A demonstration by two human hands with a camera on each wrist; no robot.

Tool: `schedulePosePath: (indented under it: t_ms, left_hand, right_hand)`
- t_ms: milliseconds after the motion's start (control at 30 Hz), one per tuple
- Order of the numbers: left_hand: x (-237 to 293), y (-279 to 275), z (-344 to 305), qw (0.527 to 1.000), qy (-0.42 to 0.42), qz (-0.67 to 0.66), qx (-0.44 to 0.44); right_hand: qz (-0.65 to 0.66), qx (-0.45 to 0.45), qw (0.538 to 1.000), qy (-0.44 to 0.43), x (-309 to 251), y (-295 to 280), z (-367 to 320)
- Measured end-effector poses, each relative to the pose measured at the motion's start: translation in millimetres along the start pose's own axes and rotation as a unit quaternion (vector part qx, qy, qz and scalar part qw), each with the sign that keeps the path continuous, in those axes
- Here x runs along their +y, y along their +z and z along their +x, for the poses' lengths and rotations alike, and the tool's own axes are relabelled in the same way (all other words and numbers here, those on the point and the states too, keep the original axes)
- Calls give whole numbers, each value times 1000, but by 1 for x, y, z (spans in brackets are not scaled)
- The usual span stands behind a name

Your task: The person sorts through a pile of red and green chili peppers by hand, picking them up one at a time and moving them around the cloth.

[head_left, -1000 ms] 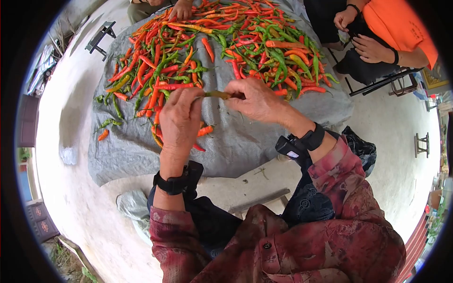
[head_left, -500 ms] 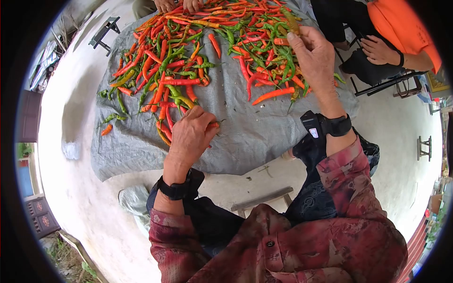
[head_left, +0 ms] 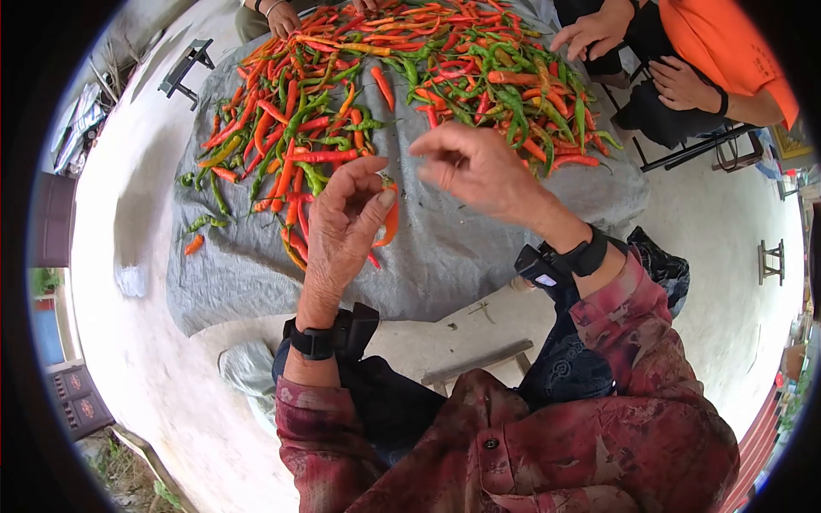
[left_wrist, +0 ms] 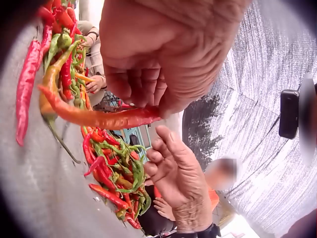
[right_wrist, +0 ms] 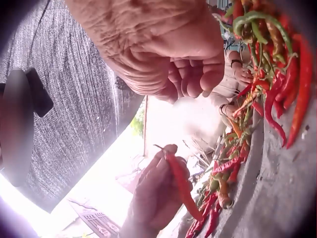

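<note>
My left hand [head_left: 340, 221] pinches an orange-red chili pepper [head_left: 392, 221] near its stem end, between thumb and fingers. In the left wrist view this chili pepper [left_wrist: 106, 118] is long and slightly curved, its thin tip pointing away from the hand. The right wrist view shows it hanging down from the left fingers. My right hand [head_left: 489, 175] is just to the right, fingers loosely bent with nothing in them. Beneath both hands lies a grey cloth [head_left: 428, 274]. Left of the strip between them is a mixed pile of chili peppers [head_left: 329, 156]; another pile [head_left: 513, 103] lies to the right.
A single red chili pepper [head_left: 383, 89] lies between the piles. Another person's hands [head_left: 280, 19] are at the far edge. On the right sits a person in an orange top [head_left: 727, 51], with one hand [head_left: 594, 32] held out near the pile. A small stool [head_left: 185, 70] stands at left.
My right hand went to the right pile with a greenish-brown chili pepper and came back without it. My left hand took the orange-red chili pepper from the cloth and raised it.
</note>
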State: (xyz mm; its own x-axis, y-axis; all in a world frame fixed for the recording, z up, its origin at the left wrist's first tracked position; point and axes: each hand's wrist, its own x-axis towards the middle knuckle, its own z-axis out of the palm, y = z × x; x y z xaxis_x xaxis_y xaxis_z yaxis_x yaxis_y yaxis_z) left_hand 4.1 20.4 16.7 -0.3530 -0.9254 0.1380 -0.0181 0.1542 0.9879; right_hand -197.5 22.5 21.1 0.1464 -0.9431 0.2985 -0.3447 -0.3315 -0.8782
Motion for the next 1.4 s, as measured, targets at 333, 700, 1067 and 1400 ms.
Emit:
schedulePosePath:
  t_ms: [333,700,1067,1400]
  left_hand:
    - [-7,2,5,997,-5,-75,8]
    - [-16,-20,4,992,-15,111,51]
    - [-28,-36,-5,831,88,545,-65]
    - [-20,-11,3,834,185,518,-46]
  right_hand:
    - [-63,-160,982,83,-12,20,-4]
    - [-293,-119,948,-47,-2,6,-11]
    - [-448,-59,888,-82,5,-27,-16]
    - [-300,-18,941,-155,-2,20,-16]
